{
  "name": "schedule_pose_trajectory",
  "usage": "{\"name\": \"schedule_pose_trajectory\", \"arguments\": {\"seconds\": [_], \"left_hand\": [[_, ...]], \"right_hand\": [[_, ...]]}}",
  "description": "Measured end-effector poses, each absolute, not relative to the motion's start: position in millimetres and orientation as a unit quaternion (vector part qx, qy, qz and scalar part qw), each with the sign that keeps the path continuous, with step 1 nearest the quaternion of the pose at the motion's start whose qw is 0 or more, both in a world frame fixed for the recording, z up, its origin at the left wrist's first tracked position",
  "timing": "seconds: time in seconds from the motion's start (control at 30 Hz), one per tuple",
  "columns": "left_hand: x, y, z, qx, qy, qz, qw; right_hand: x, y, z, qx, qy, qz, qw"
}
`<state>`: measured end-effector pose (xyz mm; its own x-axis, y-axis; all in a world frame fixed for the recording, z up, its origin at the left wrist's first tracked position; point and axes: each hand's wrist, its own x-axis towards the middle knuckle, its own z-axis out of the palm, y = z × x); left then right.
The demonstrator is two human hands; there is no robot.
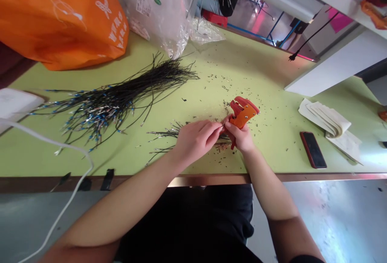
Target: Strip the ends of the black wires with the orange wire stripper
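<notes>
An orange and red wire stripping tool (pixel 243 114) is held in my right hand (pixel 239 134), its head pointing up and away from me. My left hand (pixel 198 139) is closed, fingertips pinched beside the tool and touching near my right thumb; what they pinch is too small to make out. Under and beside both hands lies a small bunch of black wires (pixel 165 134) with bare metal ends. Farther left spreads a large bundle of black wires (pixel 142 83) with blue and silver ends. Small dark clippings are scattered around the tool.
An orange bag (pixel 69 21) and clear plastic bags (pixel 157 9) stand at the back left. A phone (pixel 313 149) and folded white cloth (pixel 326 120) lie right. A white cable (pixel 81 178) crosses the table's front edge at left. A seated person shows beyond the table.
</notes>
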<state>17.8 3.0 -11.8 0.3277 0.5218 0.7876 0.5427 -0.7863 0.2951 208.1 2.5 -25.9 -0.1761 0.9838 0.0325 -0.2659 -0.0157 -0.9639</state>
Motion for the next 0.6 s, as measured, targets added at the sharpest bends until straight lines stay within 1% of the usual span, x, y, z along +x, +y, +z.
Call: {"name": "schedule_pose_trajectory", "arguments": {"seconds": [0.13, 0.23, 0.37, 0.43, 0.6], "left_hand": [[20, 5, -18, -0.818, -0.342, -0.461, -0.032], [19, 7, -18, -0.819, -0.357, -0.437, -0.106], [12, 7, -9, -0.819, -0.389, -0.371, -0.200], [5, 4, -3, -0.819, -0.407, -0.339, -0.219], [-24, -10, 7, -0.816, -0.449, -0.280, -0.234]], "right_hand": [[209, 7, -28, -0.367, -0.458, 0.601, 0.543], [213, 13, -25, -0.352, -0.409, 0.587, 0.603], [227, 22, -19, -0.351, -0.329, 0.543, 0.688], [236, 25, -16, -0.340, -0.294, 0.533, 0.717], [249, 27, -11, -0.327, -0.254, 0.522, 0.745]]}}
